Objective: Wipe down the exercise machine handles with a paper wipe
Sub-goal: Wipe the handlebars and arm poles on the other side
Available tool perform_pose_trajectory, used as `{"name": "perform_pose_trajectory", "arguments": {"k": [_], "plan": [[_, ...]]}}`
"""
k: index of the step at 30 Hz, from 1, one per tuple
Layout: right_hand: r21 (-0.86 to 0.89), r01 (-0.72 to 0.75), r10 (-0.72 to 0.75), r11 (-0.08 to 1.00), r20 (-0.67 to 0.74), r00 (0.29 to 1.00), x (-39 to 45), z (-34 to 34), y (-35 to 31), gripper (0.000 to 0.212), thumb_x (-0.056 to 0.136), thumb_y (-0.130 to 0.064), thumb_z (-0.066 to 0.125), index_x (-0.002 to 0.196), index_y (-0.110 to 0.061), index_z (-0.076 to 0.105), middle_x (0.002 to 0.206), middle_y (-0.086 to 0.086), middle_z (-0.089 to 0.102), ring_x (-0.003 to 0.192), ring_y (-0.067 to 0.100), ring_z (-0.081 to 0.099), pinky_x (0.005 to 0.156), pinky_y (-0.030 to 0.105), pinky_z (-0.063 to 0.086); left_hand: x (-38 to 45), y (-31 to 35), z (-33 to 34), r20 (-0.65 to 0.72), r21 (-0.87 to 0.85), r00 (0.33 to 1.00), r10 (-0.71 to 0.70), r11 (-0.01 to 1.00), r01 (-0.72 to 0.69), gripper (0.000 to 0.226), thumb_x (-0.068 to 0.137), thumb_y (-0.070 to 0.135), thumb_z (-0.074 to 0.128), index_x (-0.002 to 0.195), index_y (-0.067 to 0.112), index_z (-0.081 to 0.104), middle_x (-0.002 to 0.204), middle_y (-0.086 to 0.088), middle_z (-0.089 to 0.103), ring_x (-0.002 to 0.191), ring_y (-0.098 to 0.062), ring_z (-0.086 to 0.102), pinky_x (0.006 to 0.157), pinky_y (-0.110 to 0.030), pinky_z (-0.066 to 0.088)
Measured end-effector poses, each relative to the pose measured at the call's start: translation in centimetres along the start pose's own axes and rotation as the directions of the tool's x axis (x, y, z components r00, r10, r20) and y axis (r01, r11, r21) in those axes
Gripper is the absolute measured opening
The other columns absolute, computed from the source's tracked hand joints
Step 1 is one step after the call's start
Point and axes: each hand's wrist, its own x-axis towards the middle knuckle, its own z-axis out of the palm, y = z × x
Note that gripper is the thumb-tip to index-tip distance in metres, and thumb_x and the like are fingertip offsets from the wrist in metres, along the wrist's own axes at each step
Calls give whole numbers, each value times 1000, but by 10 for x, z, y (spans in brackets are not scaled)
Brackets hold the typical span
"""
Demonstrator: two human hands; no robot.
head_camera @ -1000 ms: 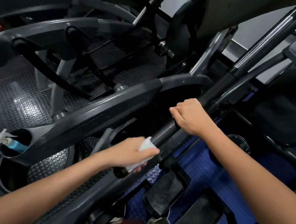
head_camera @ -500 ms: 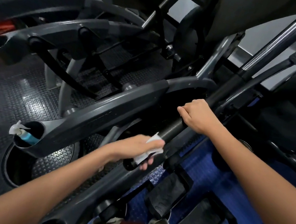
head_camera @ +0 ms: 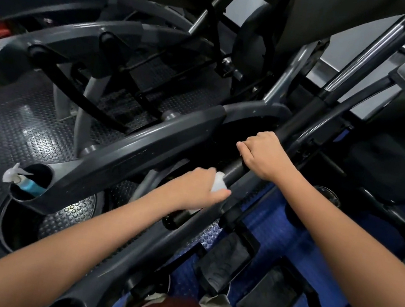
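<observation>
A black machine handle point(head_camera: 233, 170) runs diagonally from lower left to upper right through the middle of the view. My left hand point(head_camera: 198, 191) is wrapped around its lower part with a white paper wipe point(head_camera: 218, 183) pressed against the grip. My right hand point(head_camera: 262, 152) is closed around the same handle just above. The handle's rounded end point(head_camera: 172, 221) pokes out below my left hand. Most of the wipe is hidden under my fingers.
A spray bottle point(head_camera: 21, 179) with a white trigger and blue liquid stands in a cup holder point(head_camera: 47, 174) of the grey side rail point(head_camera: 143, 149) at left. Black pedals point(head_camera: 225, 260) lie below over blue flooring. More machines crowd the left and back.
My left hand has slid the wipe up along the handle, closer to my right hand. The right hand keeps its grip on the handle.
</observation>
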Motion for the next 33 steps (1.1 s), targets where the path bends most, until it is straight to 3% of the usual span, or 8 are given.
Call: {"name": "perform_pose_trajectory", "arguments": {"k": [3,6,10,17,20,24,29,33], "plan": [[10,1,-1,1000,8,1000,-1,0,0,59,95,-39,15,56,-17,53,57,-3,54,62,22,48,81,38,40,14,28,2,-128,122,992,-6,992,21,46,99,49,51,113,5,50,114,-19,63,106,-39,62,74,-39,42],[14,7,-7,1000,10,1000,-1,1,1,58,96,-39,16,57,-18,54,59,-3,55,62,22,47,80,39,41,9,21,3,-75,-96,993,-88,992,81,46,97,54,53,110,10,53,100,-12,71,97,-34,68,69,-34,44],[9,20,-20,1000,-14,1000,1,4,2,56,96,-39,17,58,-18,53,61,-3,58,65,26,52,79,38,40,-27,-13,3,259,-693,965,-44,687,218,41,99,50,54,96,10,58,77,-12,67,59,-24,66,63,-34,55],[7,17,-17,1000,-22,1000,0,3,1,59,98,-37,21,59,-16,61,58,-3,56,61,23,51,76,40,43,-66,-44,12,448,-815,893,43,430,388,37,99,48,55,97,12,60,76,-5,58,61,-16,54,60,-26,48],[4,17,-17,1000,-18,1000,0,5,2,59,98,-37,21,59,-16,60,58,-4,55,62,23,51,77,39,42,-60,-35,8,390,-745,921,-21,580,329,35,99,45,58,92,11,59,72,-6,62,55,-18,58,61,-35,51],[7,2,-2,1000,-46,999,-1,5,1,55,98,-34,26,58,-16,59,58,-3,56,61,24,51,76,38,41,-39,-16,7,64,-231,990,-128,963,140,39,92,53,58,91,14,53,74,-2,72,66,-20,71,69,-42,60],[21,18,-17,1000,-33,999,-2,2,0,48,101,-30,33,58,-21,51,57,-7,48,62,20,44,80,38,38,0,24,19,-258,156,964,-62,982,105,44,97,52,51,108,9,46,108,-17,67,99,-41,65,71,-40,45],[27,37,-36,999,-16,999,-2,1,1,47,101,-30,33,58,-22,47,57,-10,42,61,19,40,77,36,35,9,16,7,-83,-64,991,-109,993,104,43,94,52,55,107,11,54,97,-8,73,92,-30,69,74,-35,48]]}}
